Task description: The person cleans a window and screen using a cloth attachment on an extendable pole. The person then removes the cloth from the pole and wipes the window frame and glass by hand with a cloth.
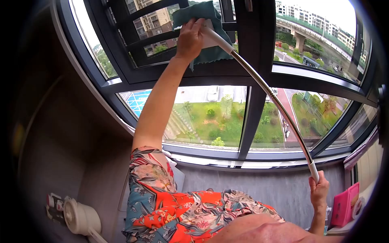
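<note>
My left hand [189, 39] is raised at the upper middle, its fingers pressed on the white head [210, 35] of a pole and the dark green cloth [210, 56] around it. The cloth lies against the dark window frame and hangs in folds below the head. From there a shiny metal pole [269, 91] runs down to the right. At its lower end, my right hand [319, 187] is wrapped round the white grip [313, 172].
Large windows with dark frames [245, 121] fill the view ahead, with a barred section [154, 30] at the upper left. A beige pot [82, 217] stands at the lower left. A pink box [345, 205] is at the lower right, above the grey floor [259, 184].
</note>
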Demonstrator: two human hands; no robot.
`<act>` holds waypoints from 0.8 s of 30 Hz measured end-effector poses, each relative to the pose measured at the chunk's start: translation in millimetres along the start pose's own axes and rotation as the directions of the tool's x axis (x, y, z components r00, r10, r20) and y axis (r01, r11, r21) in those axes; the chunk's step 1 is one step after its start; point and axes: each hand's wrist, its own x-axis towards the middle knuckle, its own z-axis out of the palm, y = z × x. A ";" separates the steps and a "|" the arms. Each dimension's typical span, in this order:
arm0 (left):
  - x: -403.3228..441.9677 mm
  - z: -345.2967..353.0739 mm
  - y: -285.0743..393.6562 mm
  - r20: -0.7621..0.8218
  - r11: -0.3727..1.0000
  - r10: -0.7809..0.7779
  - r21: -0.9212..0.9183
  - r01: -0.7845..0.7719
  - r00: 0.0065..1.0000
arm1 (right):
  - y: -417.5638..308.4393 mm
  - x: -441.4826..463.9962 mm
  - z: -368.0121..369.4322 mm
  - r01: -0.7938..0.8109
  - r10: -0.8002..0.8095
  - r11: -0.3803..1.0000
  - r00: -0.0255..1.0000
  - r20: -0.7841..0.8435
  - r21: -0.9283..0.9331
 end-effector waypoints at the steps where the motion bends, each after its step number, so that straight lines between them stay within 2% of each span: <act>1: 0.6 -5.3 7.1 0.053 0.994 0.066 0.078 -0.070 0.996 | -3.1 1.1 -5.4 0.006 -0.006 1.000 1.000 -0.018 -0.003; 2: 2.1 -8.3 15.4 0.087 0.942 0.177 0.273 -0.195 0.980 | -6.5 3.6 -9.0 0.016 -0.016 1.000 0.999 -0.039 -0.005; 3: 7.9 -9.6 23.3 0.102 0.925 0.234 0.284 -0.253 0.967 | -8.7 5.5 -12.0 0.028 -0.029 1.000 0.998 -0.061 -0.006; 5: 16.8 -7.4 36.9 0.132 0.881 0.335 0.306 -0.360 0.933 | -0.1 13.3 -26.6 0.063 -0.087 0.984 0.986 -0.141 -0.167; 8: 28.3 -1.4 38.3 0.316 0.934 0.243 0.180 -0.309 0.917 | -5.9 30.4 -62.3 0.082 -0.178 0.939 0.947 -0.267 -0.334; 10: 25.3 7.2 36.7 0.154 0.950 0.257 0.142 -0.279 0.954 | -6.4 33.2 -74.3 0.086 -0.245 0.894 0.916 -0.317 -0.440; 13: 17.4 15.0 35.7 -0.019 0.952 0.280 0.131 -0.275 0.960 | -13.9 22.6 -61.4 0.075 -0.211 0.923 0.919 -0.334 -0.377; 14: 16.2 16.1 36.5 -0.067 0.950 0.293 0.136 -0.282 0.954 | -16.9 15.5 -60.8 0.014 -0.056 0.975 0.982 -0.183 -0.220; 15: 14.2 16.4 35.5 -0.086 0.942 0.324 0.120 -0.313 0.942 | -11.6 13.2 -63.7 -0.009 0.006 1.000 0.994 0.109 0.020; 16: 12.5 15.4 33.2 -0.106 0.933 0.355 0.103 -0.345 0.929 | -8.2 11.0 -62.7 -0.200 0.091 0.951 0.911 0.403 0.237; 17: 12.1 14.6 31.3 -0.130 0.921 0.388 0.088 -0.380 0.912 | -4.9 9.1 -59.7 -0.428 0.084 0.823 0.742 0.665 0.373; 18: 11.1 14.0 30.0 -0.123 0.919 0.393 0.088 -0.385 0.911 | 0.7 8.6 -53.8 -0.584 -0.044 0.642 0.620 0.784 0.497; 19: 10.4 13.4 28.1 -0.117 0.916 0.399 0.089 -0.391 0.909 | 6.5 8.9 -45.0 -0.728 -0.213 0.420 0.501 0.839 0.542; 20: 10.7 13.0 26.3 -0.113 0.914 0.404 0.093 -0.395 0.908 | 10.3 6.3 -37.1 -0.757 -0.229 0.359 0.496 0.838 0.546; 23: 10.0 10.9 25.2 -0.129 0.914 0.406 0.083 -0.398 0.905 | 19.8 1.5 -25.3 -0.768 -0.204 0.327 0.511 0.835 0.550; 24: 10.9 8.8 24.3 -0.114 0.922 0.384 0.088 -0.376 0.916 | 10.9 0.0 -29.2 -0.739 -0.163 0.383 0.537 0.828 0.554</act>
